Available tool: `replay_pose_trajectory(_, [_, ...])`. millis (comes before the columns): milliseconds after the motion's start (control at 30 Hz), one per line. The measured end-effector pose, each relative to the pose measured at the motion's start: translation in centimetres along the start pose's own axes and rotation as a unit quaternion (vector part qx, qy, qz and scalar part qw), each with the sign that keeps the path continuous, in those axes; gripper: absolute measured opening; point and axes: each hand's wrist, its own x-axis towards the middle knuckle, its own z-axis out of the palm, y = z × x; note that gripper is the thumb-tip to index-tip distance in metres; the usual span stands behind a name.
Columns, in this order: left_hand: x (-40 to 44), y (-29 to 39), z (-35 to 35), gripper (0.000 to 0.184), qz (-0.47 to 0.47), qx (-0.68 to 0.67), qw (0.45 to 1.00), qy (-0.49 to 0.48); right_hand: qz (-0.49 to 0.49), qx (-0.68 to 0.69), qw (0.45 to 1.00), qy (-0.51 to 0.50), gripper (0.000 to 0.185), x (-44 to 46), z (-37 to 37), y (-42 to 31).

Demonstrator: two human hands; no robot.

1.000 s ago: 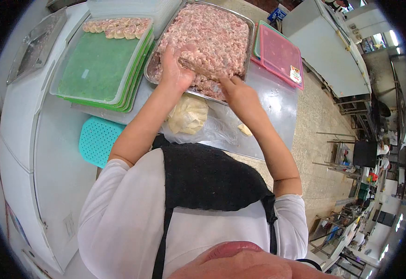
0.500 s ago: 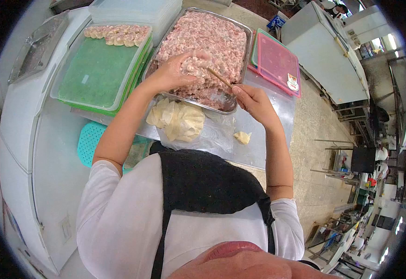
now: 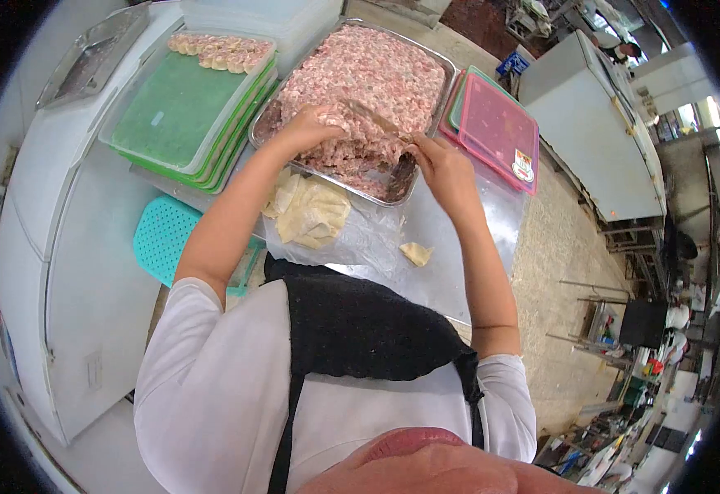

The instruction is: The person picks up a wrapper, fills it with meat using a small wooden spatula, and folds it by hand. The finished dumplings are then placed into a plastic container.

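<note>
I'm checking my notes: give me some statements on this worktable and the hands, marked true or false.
1. The right hand holds a thin, brown, stick-like tool. True.
2. Pale, pinkish pieces fill the green-bottomed rectangular plastic container. False: they line only its far end.
3. Thin, pale dough wrappers lie between the silver rectangular metal tray and black cloth apron. True.
4. The left hand rests on the pink plastic lid. False: it is over the pink minced meat.

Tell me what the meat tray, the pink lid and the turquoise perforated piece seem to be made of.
Tray: metal, probably stainless steel; its bare corner is silvery and shiny. Pink lid: likely plastic, smooth, softly glossy and uniformly bright. Turquoise piece: apparently moulded plastic, evenly coloured with regular holes.
</note>
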Motion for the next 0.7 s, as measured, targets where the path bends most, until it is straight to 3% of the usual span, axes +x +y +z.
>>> replay_pose_trajectory(33, [-0.5,1.2,0.0,0.052,0.0,0.0,1.0,0.01,-0.04,0.032,0.997,0.053,0.023,-0.4,0.5,-0.4])
replay_pose_trajectory(133, [-1.4,2.6,0.0,0.057,-0.028,0.041,0.999,0.005,-0.054,0.006,0.999,-0.002,0.026,-1.0,4.2,0.2])
replay_pose_trajectory(200, [-0.4,0.4,1.1,0.066,0.029,0.117,0.993,-0.016,-0.047,0.014,0.999,0.006,0.027,-1.1,6.8,4.4])
replay_pose_trajectory(233, [-1.6,0.8,1.2,0.074,0.086,0.163,0.982,0.046,-0.008,-0.029,0.997,-0.068,0.029,-0.5,5.3,5.0])
replay_pose_trajectory(267, [-2.1,1.5,0.6,0.074,0.088,0.167,0.981,0.047,0.037,-0.071,0.987,-0.138,0.03,0.0,4.1,5.3])
replay_pose_trajectory(333, [-4.4,5.9,-1.1,0.09,-0.106,0.053,0.987,-0.105,0.042,-0.065,0.987,-0.139,0.027,-0.4,1.0,4.6])
replay_pose_trajectory(367, [-4.7,5.8,-1.2,0.09,-0.105,0.055,0.987,-0.107,0.052,-0.017,0.991,-0.122,0.028,-0.6,-0.1,4.7])
replay_pose_trajectory(433, [-5.4,5.6,-2.0,0.082,0.163,0.095,0.982,-0.015,0.086,0.08,0.986,-0.117,0.031,-0.4,-3.3,2.8])
replay_pose_trajectory(467, [-5.4,6.1,-2.3,0.082,0.166,0.096,0.981,-0.013,0.085,0.079,0.987,-0.114,0.031,-0.6,-3.6,2.1])
replay_pose_trajectory(533, [-5.6,7.8,-3.0,0.061,0.166,0.128,0.976,-0.056,0.026,0.289,0.953,-0.086,0.03,-0.9,-3.5,0.5])
replay_pose_trajectory(567, [-5.1,7.3,-3.1,0.061,0.17,0.127,0.976,-0.057,0.027,0.287,0.954,-0.082,0.03,-0.8,-2.5,-0.5])
replay_pose_trajectory(633, [-3.1,5.6,-2.8,0.062,0.267,0.173,0.948,-0.004,0.037,0.288,0.949,-0.123,0.03,-0.8,0.2,-1.8])
replay_pose_trajectory(700, [-1.8,5.0,-3.4,0.062,0.257,0.187,0.948,-0.025,0.029,0.241,0.963,-0.116,0.031,0.3,0.2,-0.2])
